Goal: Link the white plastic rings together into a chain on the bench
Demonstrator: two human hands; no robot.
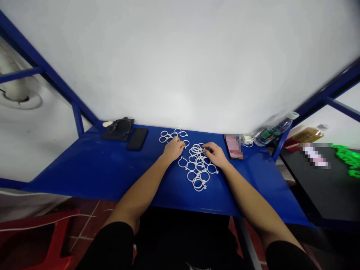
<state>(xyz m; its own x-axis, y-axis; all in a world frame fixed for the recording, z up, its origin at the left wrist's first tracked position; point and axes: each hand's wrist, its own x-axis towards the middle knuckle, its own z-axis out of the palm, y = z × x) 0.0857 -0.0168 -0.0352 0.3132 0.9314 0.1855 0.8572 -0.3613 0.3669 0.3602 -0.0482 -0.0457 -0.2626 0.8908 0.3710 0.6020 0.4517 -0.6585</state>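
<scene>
A pile of white plastic rings [198, 168] lies on the blue table [98, 168] between my hands. A smaller group of white rings [168, 135] sits farther back. My left hand [173, 148] rests knuckles up beside this group, its fingers curled on a ring at its tips. My right hand [215, 153] reaches into the top of the pile, with fingers pinched on a ring there.
A black phone [137, 138] and a dark crumpled thing [119, 128] lie at the back left. A phone with a pink case [234, 146] and a plastic bottle [274, 130] lie at the back right. A black table [317, 187] with green pieces [348, 157] stands to the right.
</scene>
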